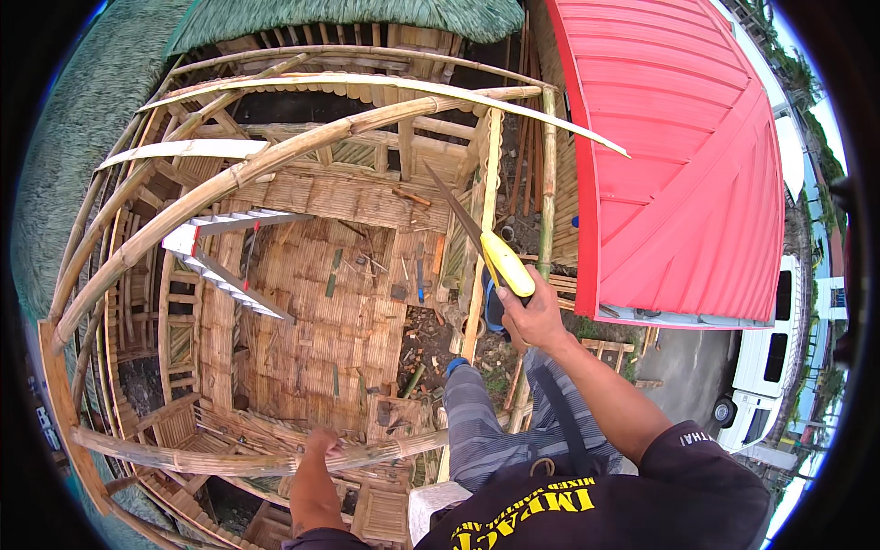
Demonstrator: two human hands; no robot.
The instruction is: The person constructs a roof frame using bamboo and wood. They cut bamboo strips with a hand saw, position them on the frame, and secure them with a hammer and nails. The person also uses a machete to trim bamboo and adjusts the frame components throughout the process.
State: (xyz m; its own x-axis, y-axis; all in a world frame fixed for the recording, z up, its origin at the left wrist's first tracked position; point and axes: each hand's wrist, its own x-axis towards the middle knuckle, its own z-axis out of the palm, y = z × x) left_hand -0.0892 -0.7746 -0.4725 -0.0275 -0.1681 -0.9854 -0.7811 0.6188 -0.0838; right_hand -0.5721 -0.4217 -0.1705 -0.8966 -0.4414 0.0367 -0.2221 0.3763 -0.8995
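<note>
Right hand (536, 316), centre: gripping yellow-handled, grey-bladed handsaw (496, 250). Left hand (321, 446), lower centre: at round tan bamboo pole (261, 464); grip, we cannot tell. Risk: lost balance could drop handsaw.

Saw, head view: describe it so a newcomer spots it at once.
Find the big red roof at upper right, then go left from its lower-left corner to the person's right grip. The saw extends up and left from there. Its bright yellow handle and dark, tapering blade set it apart from the pale beam behind it.
</note>
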